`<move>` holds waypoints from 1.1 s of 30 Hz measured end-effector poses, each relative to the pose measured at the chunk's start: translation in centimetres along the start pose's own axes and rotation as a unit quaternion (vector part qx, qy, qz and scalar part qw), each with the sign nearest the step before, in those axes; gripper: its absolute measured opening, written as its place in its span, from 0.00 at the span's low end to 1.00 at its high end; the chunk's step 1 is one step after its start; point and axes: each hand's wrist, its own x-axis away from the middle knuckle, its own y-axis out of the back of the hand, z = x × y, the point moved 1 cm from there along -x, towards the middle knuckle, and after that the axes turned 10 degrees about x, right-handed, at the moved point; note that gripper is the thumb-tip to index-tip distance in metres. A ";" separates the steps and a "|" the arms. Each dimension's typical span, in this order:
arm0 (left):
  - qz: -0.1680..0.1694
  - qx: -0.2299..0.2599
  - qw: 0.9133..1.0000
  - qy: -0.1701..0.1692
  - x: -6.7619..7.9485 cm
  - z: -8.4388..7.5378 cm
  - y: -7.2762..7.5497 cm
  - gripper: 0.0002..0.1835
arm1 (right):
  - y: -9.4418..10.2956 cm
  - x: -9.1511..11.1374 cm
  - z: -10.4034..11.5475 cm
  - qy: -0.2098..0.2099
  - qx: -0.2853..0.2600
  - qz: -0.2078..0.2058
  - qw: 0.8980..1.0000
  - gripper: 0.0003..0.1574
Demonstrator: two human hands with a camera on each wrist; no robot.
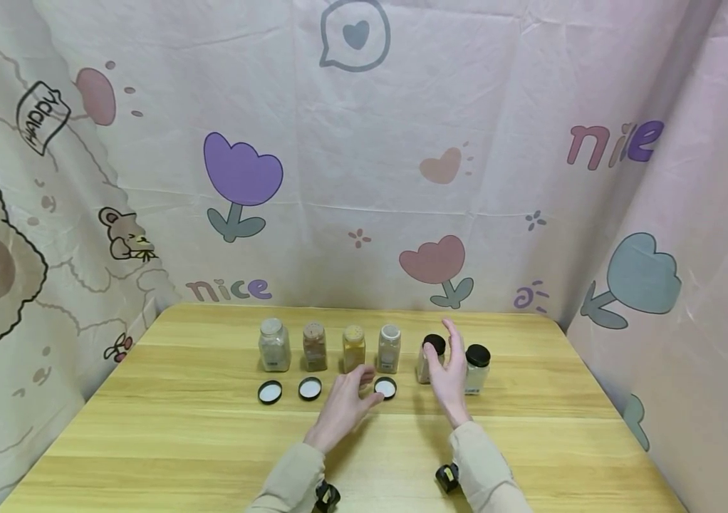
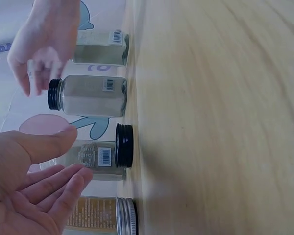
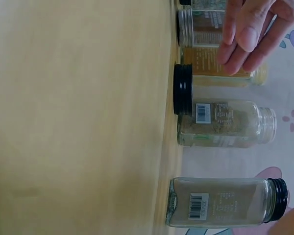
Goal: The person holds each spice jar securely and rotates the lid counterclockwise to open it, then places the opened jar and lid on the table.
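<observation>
My left hand (image 1: pixel 343 400) hovers with thumb and fingers apart and nothing between them, beside an upturned black lid (image 1: pixel 385 388). Behind that lid stands an uncapped glass jar (image 1: pixel 389 350) of greyish powder; an uncapped jar of yellow powder (image 1: pixel 354 347) is to its left. My right hand (image 1: pixel 449 374) is spread at a powder jar (image 1: pixel 424 369), thumb and fingers to either side of its black cap (image 2: pixel 54 94). Whether they touch the cap I cannot tell. Past the right hand stands another black-capped jar (image 1: pixel 474 381), partly covered by it.
Farther left are an uncapped jar of brown powder (image 1: pixel 315 349) and a wider uncapped jar (image 1: pixel 274 347). Two upturned lids, a left one (image 1: pixel 270 392) and a right one (image 1: pixel 310 388), lie before them. A printed curtain (image 1: pixel 338 178) hangs behind the wooden table (image 1: pixel 165 427).
</observation>
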 end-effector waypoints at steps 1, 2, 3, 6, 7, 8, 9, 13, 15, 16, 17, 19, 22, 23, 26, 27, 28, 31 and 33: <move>-0.001 0.003 1.000 0.000 0.0 0.0 0.0 0.27 | 0.1 -0.1 0.0 -0.022 0.004 0.018 1.000 0.36; -0.002 0.007 1.000 -0.001 0.1 -0.1 0.0 0.27 | 0.1 -0.1 -0.1 -0.042 0.006 0.035 0.999 0.37; -0.002 0.010 1.000 -0.001 0.1 -0.1 0.0 0.27 | 0.1 -0.2 -0.1 -0.058 0.007 0.052 0.997 0.39; -0.004 0.014 1.000 -0.005 0.3 -0.1 0.0 0.26 | 0.1 -0.3 -0.3 -0.090 0.000 0.091 0.992 0.46; -0.004 0.016 1.000 -0.007 0.3 -0.1 0.0 0.26 | 0.1 -0.3 -0.4 -0.096 0.001 0.099 0.990 0.48; -0.003 0.018 1.000 -0.008 0.3 -0.1 0.0 0.26 | 0.0 -0.4 -0.5 -0.098 0.004 0.104 0.990 0.49; -0.002 0.020 1.000 -0.009 0.4 -0.1 0.0 0.26 | 0.0 -0.4 -0.6 -0.101 0.008 0.110 0.989 0.51; 0.004 0.034 0.999 -0.008 0.4 -0.1 0.1 0.26 | -0.1 -0.5 -0.9 -0.117 0.025 0.130 0.984 0.55; 0.006 0.042 0.999 -0.007 0.5 -0.1 0.2 0.26 | -0.1 -0.4 -1.1 -0.124 0.030 0.138 0.982 0.56; 0.007 0.045 0.999 -0.007 0.5 -0.1 0.2 0.26 | -0.1 -0.5 -1.2 -0.127 0.030 0.141 0.981 0.56; 0.008 0.048 0.999 -0.006 0.5 -0.1 0.2 0.26 | -0.2 -0.5 -1.3 -0.131 0.030 0.144 0.980 0.56; 0.009 0.054 0.999 -0.006 0.6 -0.1 0.2 0.26 | -0.2 -0.5 -1.5 -0.135 0.031 0.148 0.979 0.56; 0.009 0.060 0.998 -0.006 0.7 0.0 0.2 0.26 | -0.3 -0.6 -1.8 -0.141 0.034 0.153 0.977 0.55; 0.008 0.061 0.998 -0.005 0.7 0.1 0.3 0.27 | -0.3 -0.6 -1.9 -0.142 0.035 0.155 0.977 0.55; 0.007 0.067 0.998 -0.005 0.8 0.2 0.3 0.27 | -0.2 -0.6 -2.1 -0.142 0.040 0.161 0.976 0.53; 0.006 0.069 0.998 -0.005 0.8 0.2 0.3 0.27 | -0.2 -0.6 -2.1 -0.143 0.040 0.164 0.975 0.53; 0.005 0.071 0.997 -0.006 0.8 0.2 0.3 0.27 | -0.1 -0.5 -2.1 -0.144 0.041 0.166 0.975 0.52; 0.002 0.079 0.997 -0.010 0.8 0.2 0.4 0.27 | 0.0 -0.4 -1.9 -0.145 0.041 0.170 0.974 0.52; 0.000 0.081 0.997 -0.012 0.9 0.2 0.5 0.27 | 0.1 -0.3 -1.8 -0.147 0.042 0.170 0.973 0.52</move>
